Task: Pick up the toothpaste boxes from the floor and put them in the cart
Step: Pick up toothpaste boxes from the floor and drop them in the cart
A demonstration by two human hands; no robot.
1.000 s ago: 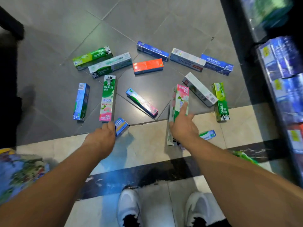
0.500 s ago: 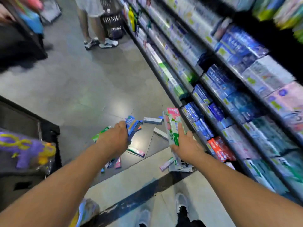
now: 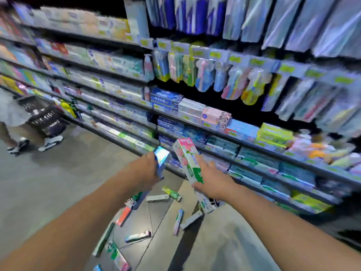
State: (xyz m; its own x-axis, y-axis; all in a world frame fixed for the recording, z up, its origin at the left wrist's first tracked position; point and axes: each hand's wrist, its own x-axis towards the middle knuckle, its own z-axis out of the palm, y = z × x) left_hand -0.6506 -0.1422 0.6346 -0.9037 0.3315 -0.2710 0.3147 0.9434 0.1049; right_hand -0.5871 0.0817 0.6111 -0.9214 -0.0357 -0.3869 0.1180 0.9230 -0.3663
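Observation:
My left hand [image 3: 149, 169] grips a blue toothpaste box [image 3: 161, 159], held up above the floor. My right hand [image 3: 210, 180] grips a pink, white and green toothpaste box [image 3: 187, 160] tilted up to the left, with more boxes [image 3: 205, 202] hanging below the hand. Several toothpaste boxes lie scattered on the floor beneath my arms, among them an orange one [image 3: 123, 215], a white one [image 3: 157, 198] and a green one [image 3: 172, 193]. The cart is out of view.
Store shelves [image 3: 214, 126] packed with toothpaste and hanging toothbrushes fill the right and back. At the far left a person [image 3: 17, 130] stands in the aisle with a black shopping basket [image 3: 46, 118]. Grey tiled floor [image 3: 48, 182] spreads to the left.
The view has swung up and right from the floor to the shelves. Both hands have risen with their boxes, away from the boxes on the floor.

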